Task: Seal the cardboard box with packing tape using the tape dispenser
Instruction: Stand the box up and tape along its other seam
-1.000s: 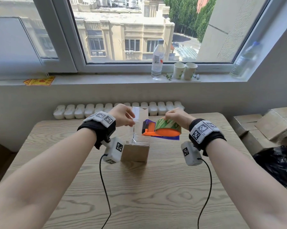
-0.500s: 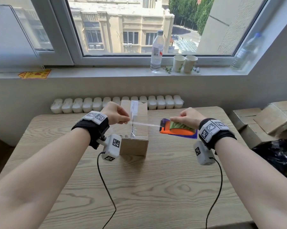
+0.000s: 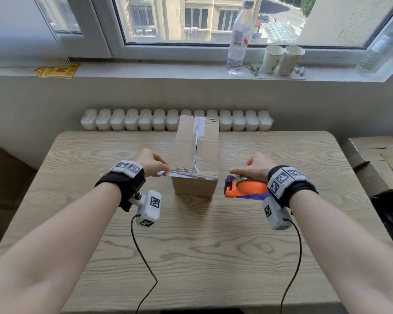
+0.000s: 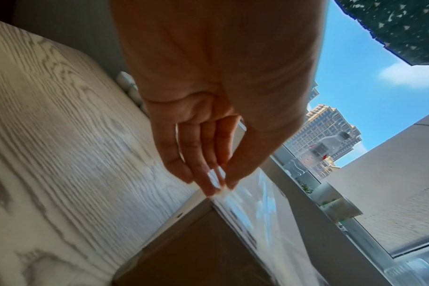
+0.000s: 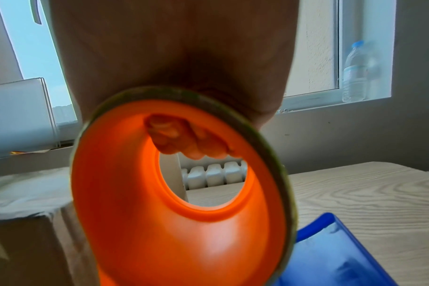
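A cardboard box (image 3: 195,152) stands in the middle of the wooden table (image 3: 191,257), with clear tape along its top seam. My left hand (image 3: 165,172) pinches the free end of a clear tape strip (image 3: 192,174) at the box's near left corner. The strip runs across the box's near top edge to the orange and purple tape dispenser (image 3: 245,189), which my right hand (image 3: 247,172) grips just right of the box. In the left wrist view the fingertips (image 4: 217,183) pinch the tape (image 4: 245,211) at the box corner (image 4: 203,241). In the right wrist view fingers (image 5: 184,141) curl through the dispenser's orange core (image 5: 140,193).
A white radiator (image 3: 132,120) runs behind the table. On the windowsill stand a water bottle (image 3: 238,37) and two paper cups (image 3: 281,60). Stacked cardboard boxes (image 3: 376,155) and a black bag (image 3: 392,214) lie at the right. Camera cables (image 3: 143,257) trail over the table.
Both hands have come toward me, from the middle of the box top to its near end. The tape strip now stretches across the near top edge, with the dispenser lower beside the box.
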Demonstrator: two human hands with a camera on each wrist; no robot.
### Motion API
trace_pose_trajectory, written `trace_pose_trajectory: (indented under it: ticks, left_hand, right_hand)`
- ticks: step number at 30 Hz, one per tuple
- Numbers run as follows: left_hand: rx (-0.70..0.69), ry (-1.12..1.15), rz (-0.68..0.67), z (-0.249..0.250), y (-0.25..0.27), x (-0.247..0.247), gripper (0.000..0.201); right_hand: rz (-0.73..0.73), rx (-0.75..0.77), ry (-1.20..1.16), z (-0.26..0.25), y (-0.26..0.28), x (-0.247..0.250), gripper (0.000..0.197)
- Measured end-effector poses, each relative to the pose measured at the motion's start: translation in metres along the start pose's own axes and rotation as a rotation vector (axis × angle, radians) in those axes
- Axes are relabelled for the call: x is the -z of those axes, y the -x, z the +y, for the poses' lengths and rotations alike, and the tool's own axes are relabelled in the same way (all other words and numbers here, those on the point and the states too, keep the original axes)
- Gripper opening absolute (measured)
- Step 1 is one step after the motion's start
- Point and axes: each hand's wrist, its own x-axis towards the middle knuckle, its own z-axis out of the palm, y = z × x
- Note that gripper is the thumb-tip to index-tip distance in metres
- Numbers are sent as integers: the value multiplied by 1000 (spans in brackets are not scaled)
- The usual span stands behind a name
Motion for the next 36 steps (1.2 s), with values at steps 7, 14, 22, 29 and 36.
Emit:
trace_pose_trajectory:
  ticks: [7, 14, 22, 29, 36]
  left_hand:
    - [21, 62, 65, -14, -8, -5, 29]
    - [18, 4, 120, -17, -10, -12, 44]
    - [55, -102, 148, -16, -15, -17, 42]
    - [44, -377, 133, -7, -13, -15, 53]
    - [-477, -728, 14, -5, 17, -46, 52]
  right_hand:
    - [-3, 26, -36, -1, -13, -14, 56]
    - [29, 38, -55, 2, -19, -23, 60]
    - [64, 45, -41, 3, -22, -30, 67]
    - [96, 50, -29, 2, -18, -29, 66]
    - [95, 52, -62, 2, -14, -29, 65]
